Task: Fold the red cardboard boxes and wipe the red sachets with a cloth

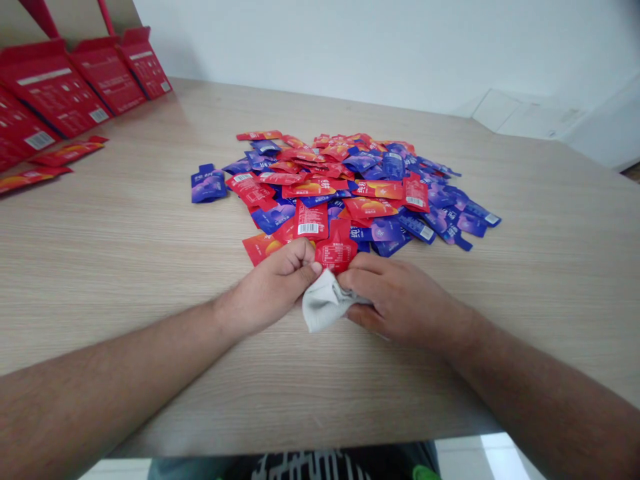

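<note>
Red sachets [370, 208] splashed orange, white barcodes [308, 229]; blue-purple sachets [383, 231] mottled violet; grey-white cloth [325, 301]; pale wood-grain tabletop [125, 267], streaked beige; red cartons [53, 87], white labels [44, 77].

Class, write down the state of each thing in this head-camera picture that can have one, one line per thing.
Bare left hand: curled, fingertips on cloth.
Bare right hand: gripping cloth.
Crumpled pale grey cloth: bunched between both hands.
Red-and-blue foil sachets: heaped, overlapping.
Red cardboard cartons: open, lined up.
</note>
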